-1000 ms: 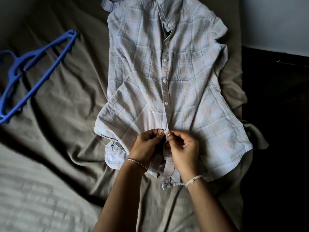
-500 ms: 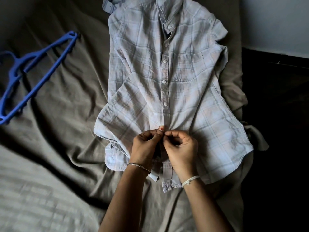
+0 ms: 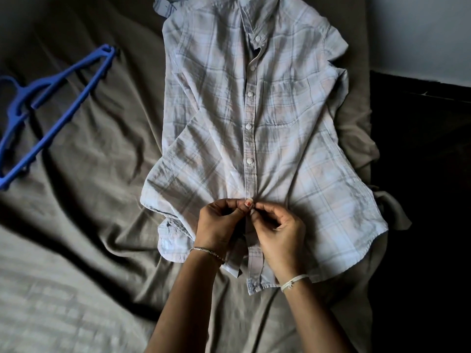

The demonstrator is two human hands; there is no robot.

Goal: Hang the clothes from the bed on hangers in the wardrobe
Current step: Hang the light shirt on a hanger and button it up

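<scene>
A pale plaid button-up shirt (image 3: 293, 138) lies flat on the bed, collar at the far end, its upper buttons done up. My left hand (image 3: 219, 225) and my right hand (image 3: 277, 233) meet at the lower part of the button strip. Both pinch the shirt's front edges together around a small button between the fingertips. Below my hands the shirt's hem hangs apart. A blue plastic hanger (image 3: 48, 110) lies on the bed to the left, well away from the shirt.
The bed (image 3: 102, 225) is covered by a rumpled grey-brown sheet, with a striped blanket (image 3: 51, 301) at the near left. The bed's right edge drops into a dark gap (image 3: 420, 200). A light wall (image 3: 420, 29) stands at the upper right.
My hands stayed at the same button low on the shirt. The fingertips closed tighter together and the fabric just above them bunched slightly.
</scene>
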